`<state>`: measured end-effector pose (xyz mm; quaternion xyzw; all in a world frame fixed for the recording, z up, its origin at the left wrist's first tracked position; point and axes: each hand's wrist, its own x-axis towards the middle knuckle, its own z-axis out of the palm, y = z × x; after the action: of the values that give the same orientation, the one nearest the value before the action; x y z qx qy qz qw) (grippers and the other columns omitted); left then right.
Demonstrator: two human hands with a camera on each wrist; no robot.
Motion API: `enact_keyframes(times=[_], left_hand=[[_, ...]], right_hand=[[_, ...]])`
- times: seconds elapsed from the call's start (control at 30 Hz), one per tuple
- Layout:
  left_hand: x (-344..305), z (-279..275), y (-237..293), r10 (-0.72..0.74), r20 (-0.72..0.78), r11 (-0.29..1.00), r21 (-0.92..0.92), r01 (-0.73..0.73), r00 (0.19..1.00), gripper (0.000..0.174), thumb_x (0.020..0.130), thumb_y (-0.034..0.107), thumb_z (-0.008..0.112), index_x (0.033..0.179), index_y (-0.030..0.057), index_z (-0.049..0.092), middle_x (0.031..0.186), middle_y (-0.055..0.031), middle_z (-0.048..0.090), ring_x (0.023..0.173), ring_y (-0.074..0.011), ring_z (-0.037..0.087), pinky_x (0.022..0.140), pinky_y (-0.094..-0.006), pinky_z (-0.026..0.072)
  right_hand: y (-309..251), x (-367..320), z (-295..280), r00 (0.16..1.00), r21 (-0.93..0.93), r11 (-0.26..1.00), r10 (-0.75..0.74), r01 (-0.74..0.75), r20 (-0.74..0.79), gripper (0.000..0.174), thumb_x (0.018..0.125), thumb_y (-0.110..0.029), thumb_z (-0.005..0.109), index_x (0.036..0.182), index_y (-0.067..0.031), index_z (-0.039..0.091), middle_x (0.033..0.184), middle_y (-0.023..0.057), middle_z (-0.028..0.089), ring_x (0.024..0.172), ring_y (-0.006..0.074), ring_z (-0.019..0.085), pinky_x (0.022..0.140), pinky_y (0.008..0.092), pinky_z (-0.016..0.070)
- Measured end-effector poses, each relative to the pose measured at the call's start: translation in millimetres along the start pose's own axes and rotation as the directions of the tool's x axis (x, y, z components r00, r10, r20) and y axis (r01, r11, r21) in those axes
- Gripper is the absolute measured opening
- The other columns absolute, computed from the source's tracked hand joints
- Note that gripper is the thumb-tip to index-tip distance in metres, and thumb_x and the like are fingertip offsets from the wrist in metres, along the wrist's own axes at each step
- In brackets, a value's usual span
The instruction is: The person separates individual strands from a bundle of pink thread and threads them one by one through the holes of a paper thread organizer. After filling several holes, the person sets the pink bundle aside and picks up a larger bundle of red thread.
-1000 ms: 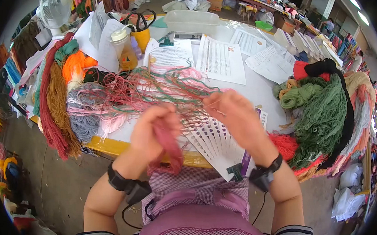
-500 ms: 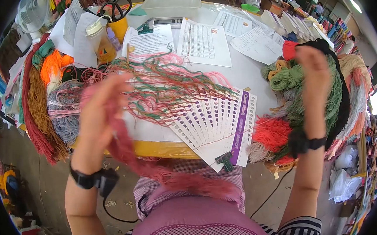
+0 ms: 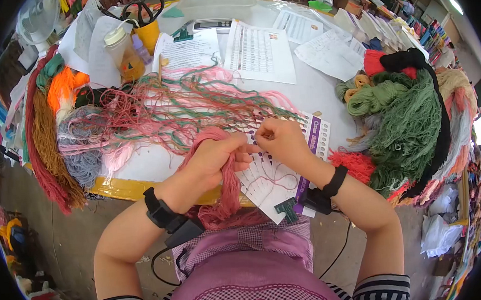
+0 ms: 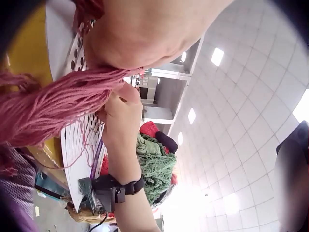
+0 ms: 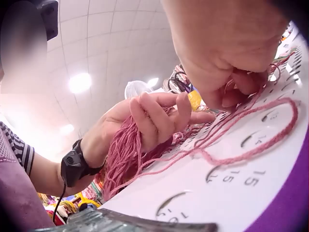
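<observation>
A skein of dusty-pink yarn (image 3: 231,187) loops over my left hand (image 3: 210,160), which grips it with curled fingers; its tail hangs down to the apron. In the right wrist view a single strand (image 5: 256,155) runs from that skein across the cards. My right hand (image 3: 287,141) bends over the fan of white punched cards (image 3: 265,184) and pinches the strand near the holes, its fingertips close to those of the left hand. Many pink, red and green threads (image 3: 193,111) hang from the cards' far ends. A green clip (image 3: 286,209) holds the cards' near end.
Yarn hanks in rust, brown and orange (image 3: 44,136) lie at the left edge, green hanks (image 3: 400,122) at the right. Printed sheets (image 3: 258,51), a bottle (image 3: 125,57), a yellow cup with scissors (image 3: 148,36) and a plastic tub (image 3: 216,7) stand at the back.
Half a second ago the hands were wide apart, the right out by the green hanks and a strand stretched over the cards. Both have come back together over the cards, the skein with the left.
</observation>
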<state>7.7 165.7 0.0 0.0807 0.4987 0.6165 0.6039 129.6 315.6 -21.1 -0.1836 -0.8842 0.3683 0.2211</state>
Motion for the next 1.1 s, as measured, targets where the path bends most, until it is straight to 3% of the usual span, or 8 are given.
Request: enact_keyframes(times=[0.23, 0.33, 0.4, 0.5, 0.73, 0.93, 1.03, 1.1], left_hand=[[-1.9, 4.6, -4.7, -0.004, -0.013, 1.0, 0.004, 0.004, 1.0, 0.018, 0.091, 0.02, 0.062, 0.1, 0.0041, 0.062, 0.089, -0.0083, 0.069, 0.064, -0.0078, 0.06, 0.052, -0.0199, 0.048], [4.0, 0.8, -5.9, 0.08, -0.016, 0.996, 0.044, -0.079, 0.997, 0.017, 0.091, 0.019, 0.062, 0.1, 0.0048, 0.062, 0.085, -0.005, 0.068, 0.064, -0.007, 0.059, 0.051, -0.0195, 0.0444], [6.0, 0.2, -3.0, 0.136, -0.027, 0.97, 0.206, -0.128, 0.99, 0.017, 0.091, 0.019, 0.062, 0.1, 0.0047, 0.063, 0.082, -0.0023, 0.066, 0.062, -0.0064, 0.058, 0.049, -0.0193, 0.0417], [10.2, 6.5, -2.4, 0.289, -0.018, 0.907, 0.324, -0.268, 0.957, 0.017, 0.091, 0.019, 0.06, 0.099, 0.0046, 0.063, 0.081, -0.0013, 0.065, 0.063, -0.0066, 0.06, 0.048, -0.0188, 0.0411], [28.2, 7.2, -7.5, 0.144, -0.03, 0.902, 0.416, -0.119, 0.989, 0.014, 0.091, 0.018, 0.057, 0.097, 0.0066, 0.061, 0.084, -0.0029, 0.066, 0.069, -0.0091, 0.065, 0.05, -0.02, 0.0427], [16.5, -19.0, 12.8, 0.298, -0.022, 0.934, 0.211, -0.287, 0.954, 0.009, 0.084, 0.016, 0.062, 0.088, 0.0086, 0.063, 0.08, -0.002, 0.064, 0.067, -0.0077, 0.057, 0.047, -0.0188, 0.0378], [7.1, -26.6, 39.1, 0.141, 0.309, 0.986, -0.134, -0.103, 0.941, 0.009, 0.086, 0.017, 0.058, 0.085, 0.0097, 0.061, 0.08, -0.0029, 0.064, 0.068, -0.0074, 0.056, 0.041, -0.0183, 0.0335], [2.6, -10.7, 38.2, 0.128, 0.216, 0.992, -0.038, -0.122, 0.968, 0.019, 0.088, 0.015, 0.053, 0.101, 0.0068, 0.065, 0.072, -0.0034, 0.062, 0.059, -0.0068, 0.053, 0.038, -0.0179, 0.0296]], right_hand=[[-2.5, -0.6, 0.2, 0.997, 0.018, 0.997, 0.074, -0.074, 0.004, 0.008, 0.073, -0.009, 0.066, 0.076, -0.0018, 0.064, 0.071, 0.0126, 0.065, 0.063, 0.0247, 0.065, 0.058, 0.033, 0.0499], [-5.8, -4.6, -3.0, 0.997, -0.137, 0.989, -0.053, 0.061, 0.058, 0.016, 0.072, -0.013, 0.069, 0.082, -0.0017, 0.064, 0.073, 0.0117, 0.066, 0.067, 0.0209, 0.065, 0.062, 0.0308, 0.0504], [-8.0, -7.5, -8.8, 0.986, 0.146, 0.981, 0.109, -0.127, 0.126, 0.024, 0.07, -0.015, 0.071, 0.089, -0.0015, 0.063, 0.077, 0.0089, 0.066, 0.07, 0.0159, 0.064, 0.066, 0.0282, 0.0504], [-8.8, -3.7, -17.1, 0.956, 0.223, 0.941, 0.211, -0.255, 0.203, 0.03, 0.068, -0.015, 0.071, 0.092, -0.0008, 0.062, 0.079, 0.006, 0.065, 0.072, 0.0135, 0.063, 0.067, 0.0273, 0.0504], [-5.8, -6.9, -13.7, 0.969, 0.244, 0.942, 0.199, -0.23, 0.144, 0.031, 0.068, -0.016, 0.073, 0.092, 0.0008, 0.062, 0.082, 0.0086, 0.066, 0.075, 0.0147, 0.063, 0.07, 0.027, 0.0518], [-1.2, -3.6, -14.4, 0.955, 0.196, 0.951, 0.196, -0.241, 0.222, 0.037, 0.067, -0.018, 0.075, 0.096, 0.0013, 0.061, 0.078, 0.0082, 0.066, 0.073, 0.0139, 0.064, 0.067, 0.0267, 0.0512], [6.9, 1.1, -12.7, 0.932, 0.251, 0.918, 0.237, -0.307, 0.275, 0.042, 0.067, -0.019, 0.078, 0.099, 0.0009, 0.06, 0.076, 0.0072, 0.065, 0.072, 0.0126, 0.063, 0.063, 0.0267, 0.0496], [6.5, 2.0, -12.7, 0.935, 0.254, 0.915, 0.25, -0.313, 0.253, 0.043, 0.068, -0.019, 0.078, 0.101, 0.0006, 0.058, 0.073, 0.0054, 0.062, 0.068, 0.0118, 0.06, 0.06, 0.0264, 0.0478]])
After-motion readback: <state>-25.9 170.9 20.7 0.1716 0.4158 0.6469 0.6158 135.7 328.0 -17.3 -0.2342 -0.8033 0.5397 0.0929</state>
